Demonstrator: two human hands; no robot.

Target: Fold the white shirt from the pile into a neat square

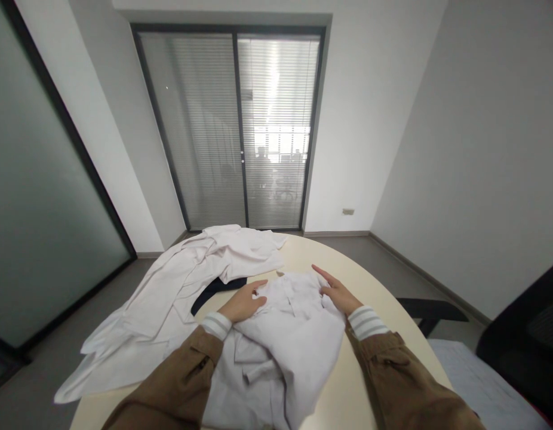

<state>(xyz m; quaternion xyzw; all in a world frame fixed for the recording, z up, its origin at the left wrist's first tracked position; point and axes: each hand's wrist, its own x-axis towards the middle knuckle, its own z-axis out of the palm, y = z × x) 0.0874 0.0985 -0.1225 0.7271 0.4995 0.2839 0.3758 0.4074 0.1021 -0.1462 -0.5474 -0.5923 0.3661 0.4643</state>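
A white collared shirt [285,334] lies crumpled on the round cream table [370,286] in front of me. My left hand [245,301] rests flat on the shirt's left shoulder area, fingers stretched toward the collar. My right hand [337,292] lies flat on the shirt's right side, fingers extended and together. Both hands press on the cloth without gripping it. Brown jacket sleeves with striped cuffs cover both my forearms.
A larger pile of white garments [178,292] spreads over the table's left side and hangs off its edge, with a dark cloth [216,289] partly under it. A black chair [522,340] stands at the right. Glass doors with blinds [240,131] are behind the table.
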